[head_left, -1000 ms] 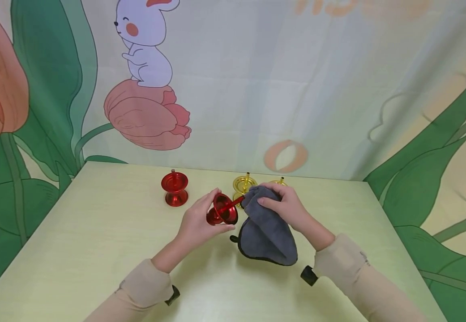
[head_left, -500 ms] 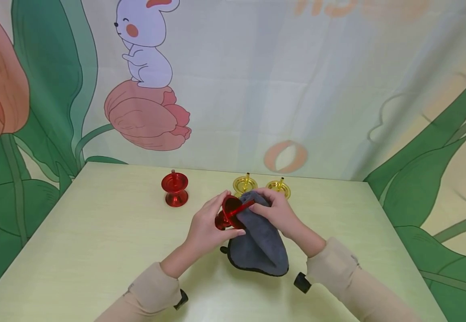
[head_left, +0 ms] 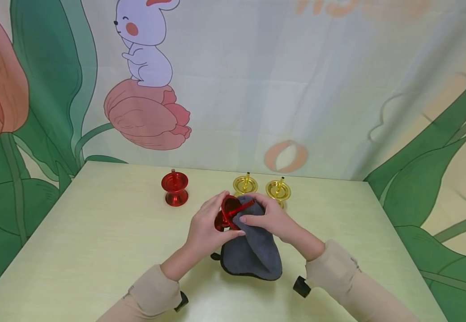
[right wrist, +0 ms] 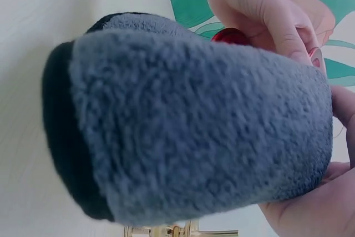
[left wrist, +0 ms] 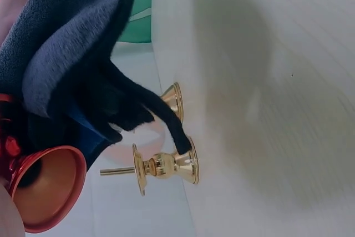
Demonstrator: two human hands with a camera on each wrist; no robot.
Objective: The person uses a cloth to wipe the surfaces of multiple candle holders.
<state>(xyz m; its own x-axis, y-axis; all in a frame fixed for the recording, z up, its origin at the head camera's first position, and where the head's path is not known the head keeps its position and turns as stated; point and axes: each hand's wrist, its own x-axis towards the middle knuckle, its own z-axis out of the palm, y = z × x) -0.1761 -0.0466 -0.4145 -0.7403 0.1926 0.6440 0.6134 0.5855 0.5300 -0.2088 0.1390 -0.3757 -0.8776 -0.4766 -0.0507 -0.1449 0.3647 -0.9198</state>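
Note:
My left hand grips a shiny red candle holder above the table, tilted so its cup and central spike point up to the right. In the left wrist view the flared foot of the holder shows its hollow underside. A grey plush cloth with black edging hangs from my right hand, which pinches its upper part against the rim of the cup. Seen from the right wrist, the cloth covers most of the holder.
A second red candle holder stands upright at the back left of the table. Two gold candle holders, one nearer the middle and another to its right, stand behind my hands. A printed curtain hangs behind the table.
My right hand has moved left and down with the cloth, bringing it against the red cup. My left hand shifted slightly right with the holder. The right gold holder came into fuller view.

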